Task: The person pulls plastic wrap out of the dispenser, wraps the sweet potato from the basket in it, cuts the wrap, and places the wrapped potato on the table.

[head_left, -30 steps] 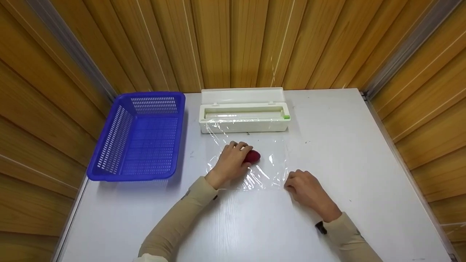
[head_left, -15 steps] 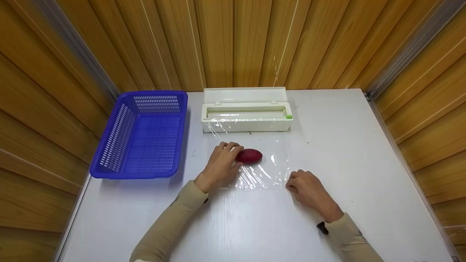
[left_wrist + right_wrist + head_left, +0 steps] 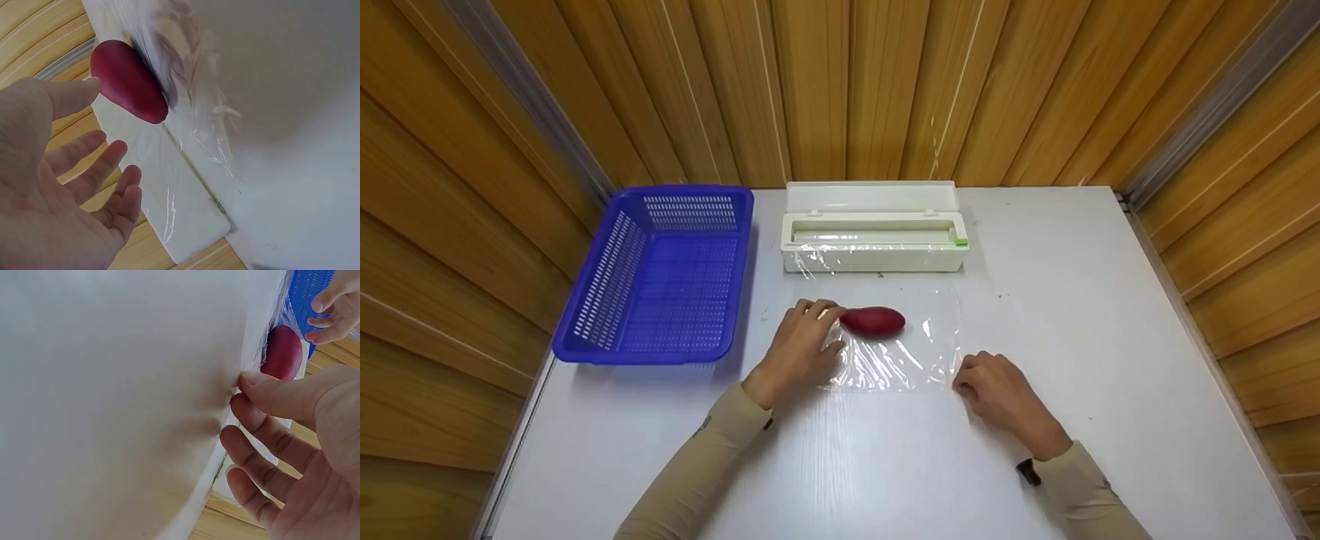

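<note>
Boxed in on three sides by honey-brown, wood-look panelling (image 3: 817, 90). Close to upright slats on back wall (image 3: 877, 112); slanting across view on left wall (image 3: 427, 247) and right wall (image 3: 1252, 247). Grey metal strips (image 3: 532, 90) at both rear corners. Below, white counter (image 3: 1080, 315), faintly grained, lightly specked. Softly lit, with pale glare (image 3: 825, 450) on counter's near part.

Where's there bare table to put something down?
Right of the white box and right hand, the table is bare; also the near side, between the sleeves. Only a narrow strip separates box and blue basket. The middle's crowded: clear film, red object, left hand beside it.
</note>
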`<act>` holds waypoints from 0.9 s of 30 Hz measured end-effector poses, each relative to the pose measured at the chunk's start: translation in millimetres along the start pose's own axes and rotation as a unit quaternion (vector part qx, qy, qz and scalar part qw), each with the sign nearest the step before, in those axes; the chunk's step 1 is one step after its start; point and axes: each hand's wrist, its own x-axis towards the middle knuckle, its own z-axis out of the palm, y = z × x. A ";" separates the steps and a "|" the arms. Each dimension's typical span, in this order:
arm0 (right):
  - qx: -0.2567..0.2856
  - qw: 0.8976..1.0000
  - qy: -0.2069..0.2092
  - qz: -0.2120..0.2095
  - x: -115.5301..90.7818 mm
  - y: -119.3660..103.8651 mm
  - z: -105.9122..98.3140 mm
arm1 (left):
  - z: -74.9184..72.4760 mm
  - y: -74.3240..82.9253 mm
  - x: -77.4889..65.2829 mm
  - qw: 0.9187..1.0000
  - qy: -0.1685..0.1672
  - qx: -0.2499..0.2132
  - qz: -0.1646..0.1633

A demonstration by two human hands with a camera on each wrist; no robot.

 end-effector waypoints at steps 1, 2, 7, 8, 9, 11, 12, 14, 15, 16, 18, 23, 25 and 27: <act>0.000 1.000 -0.004 0.003 0.0 0.0 -0.3 | -0.5 -0.3 -1.5 1.000 0.001 -0.001 0.000; 0.000 1.000 -0.007 0.006 -0.1 -0.2 -0.7 | -0.9 -0.6 -2.8 1.000 0.001 -0.001 -0.001; -0.004 1.000 -0.019 0.012 -0.1 -0.4 -1.5 | -1.6 -2.5 -10.1 1.000 0.000 -0.003 -0.003; -0.004 1.000 -0.020 0.012 0.0 -0.4 -1.7 | -1.4 -3.1 -11.8 1.000 0.001 -0.002 -0.003; -0.003 1.000 -0.022 0.012 0.0 -0.4 -1.7 | -1.6 -3.7 -13.7 1.000 0.002 -0.002 -0.004; 0.002 1.000 -0.021 0.009 -0.2 -0.3 -2.1 | -1.9 -5.0 -17.9 1.000 0.003 -0.003 0.000; 0.004 1.000 -0.021 0.008 -0.3 0.0 -2.2 | -2.4 -5.6 -20.1 1.000 0.003 -0.004 0.003; 0.008 1.000 -0.019 0.004 -0.9 0.4 -1.8 | -2.9 -6.8 -25.3 1.000 0.006 -0.006 0.007; 0.009 1.000 -0.018 0.002 -1.0 0.6 -1.7 | -3.4 -7.4 -28.2 1.000 0.007 -0.009 0.010; 0.009 1.000 -0.017 0.000 -1.0 0.8 -1.4 | -3.5 -8.1 -31.0 1.000 0.008 -0.012 0.010; 0.007 1.000 -0.018 -0.002 -0.8 1.0 -1.1 | -4.1 -9.5 -36.6 1.000 0.009 -0.016 0.010; 0.002 1.000 -0.024 0.002 -0.8 1.2 -0.2 | -5.0 -13.0 -48.7 1.000 0.002 -0.024 0.008; 0.003 1.000 -0.022 0.005 -1.1 1.3 0.1 | -5.5 -14.1 -52.9 1.000 -0.004 -0.028 0.010; 0.004 1.000 -0.018 0.007 -1.4 1.3 0.3 | -6.0 -15.3 -57.1 0.999 -0.010 -0.029 0.013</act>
